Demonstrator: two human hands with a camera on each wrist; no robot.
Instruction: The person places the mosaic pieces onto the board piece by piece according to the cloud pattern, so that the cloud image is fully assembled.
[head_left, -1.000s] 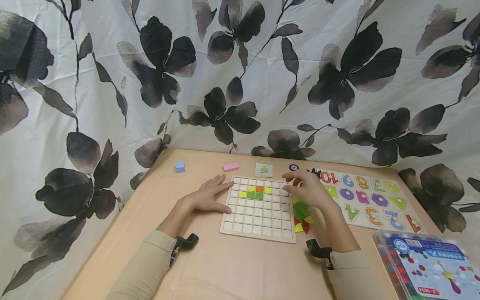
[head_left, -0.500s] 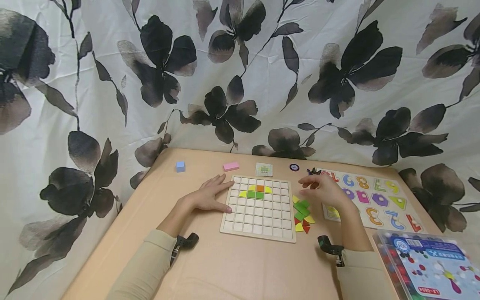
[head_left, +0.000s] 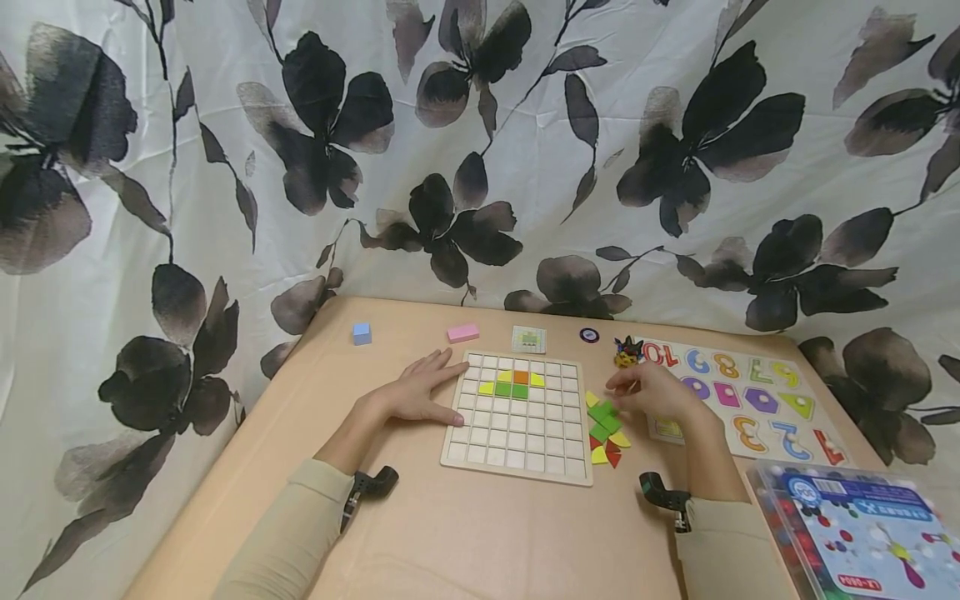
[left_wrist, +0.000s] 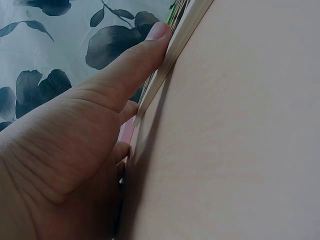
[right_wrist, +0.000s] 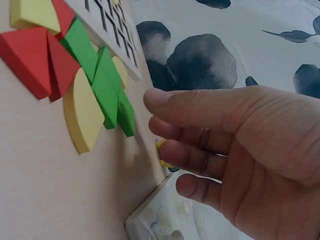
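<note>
The right hand (head_left: 656, 393) has drawn back from the grid board (head_left: 517, 417) to the loose colored tiles (head_left: 606, 421) right of it, fingers loosely bent, empty; the left hand (head_left: 412, 392) still lies flat against the board's left edge.

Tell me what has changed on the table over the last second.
The right hand left the grid board's upper right corner, moving rightward and down toward the loose coloured pieces beside the board; its fingers hover by them, holding nothing. The left hand stayed flat against the board's left edge, and the coloured tiles on the board did not move.
</note>
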